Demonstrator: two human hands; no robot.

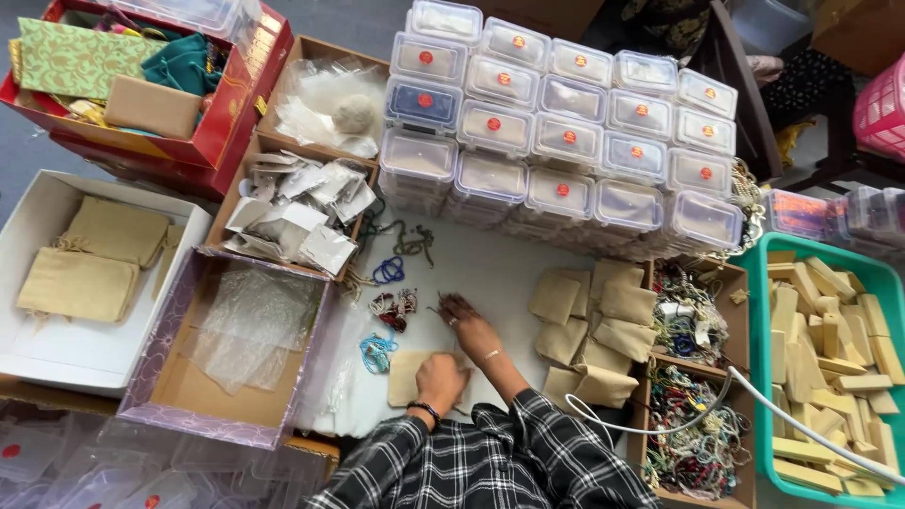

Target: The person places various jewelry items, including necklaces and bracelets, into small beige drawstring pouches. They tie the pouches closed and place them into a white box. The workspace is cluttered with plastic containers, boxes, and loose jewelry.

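A block of clear lidded plastic boxes (566,132), each with a small red round sticker, fills the far middle of the white work surface (490,269). To the right stands a green tray (760,377) full of tan wooden pieces, and to the far left a red box (226,113) of cloth and a white box (179,273) holding tan drawstring bags. Nearer in, a purple-patterned box (156,372) holds clear plastic sheets, and brown cardboard trays (740,325) on the right hold tangled beaded bracelets. A heap of tan fabric pouches (589,330) lies just right of the person's arms. The left hand (441,377), with a dark bead bracelet at the wrist, rests palm down on a flat tan pouch (405,372) at the near middle, pressing on it with the fingers curled over its right part. The right hand (464,316), farther off and just beyond that pouch, reaches with loosely bent fingers toward a small dark string of beads (443,303) at its fingertips; whether it pinches the beads cannot be told. Small bracelets, red-and-white (394,306), blue (386,271) and light blue (377,351), lie just left of both hands.
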